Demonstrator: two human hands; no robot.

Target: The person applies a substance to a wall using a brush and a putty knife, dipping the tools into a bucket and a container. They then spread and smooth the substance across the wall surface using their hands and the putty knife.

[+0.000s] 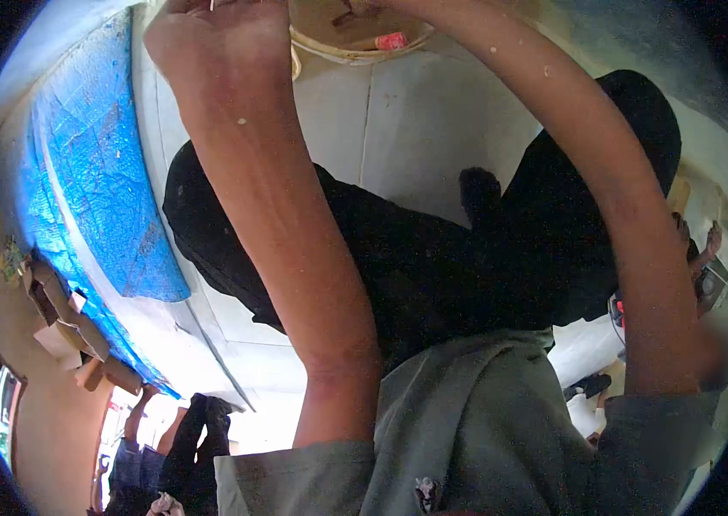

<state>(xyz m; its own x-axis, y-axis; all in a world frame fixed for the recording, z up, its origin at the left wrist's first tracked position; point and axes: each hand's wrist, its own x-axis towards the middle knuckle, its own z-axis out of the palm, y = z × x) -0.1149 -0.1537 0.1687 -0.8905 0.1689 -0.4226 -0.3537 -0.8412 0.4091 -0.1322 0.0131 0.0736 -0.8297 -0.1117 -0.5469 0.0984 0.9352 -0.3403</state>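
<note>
My left hand (219, 30) is raised at the top edge of the head view, cut off by the frame. Its palm side shows and the fingers look curled in. A thin white sliver shows at the fingers; what it belongs to is cut off. My right forearm (592, 146) arches up to the top centre, where the hand is almost wholly out of frame above a round, light-rimmed container (355, 58). Inside that container are a brown surface and a small red wrapper-like piece (391, 40). The right fingers cannot be made out.
I sit with folded legs in black trousers (433, 249) on pale floor tiles (415, 112). A blue plastic sheet (106, 172) runs along the left, near torn cardboard boxes (67, 322). Other people's legs (196, 430) show lower left, and another person's hand (714, 239) at right.
</note>
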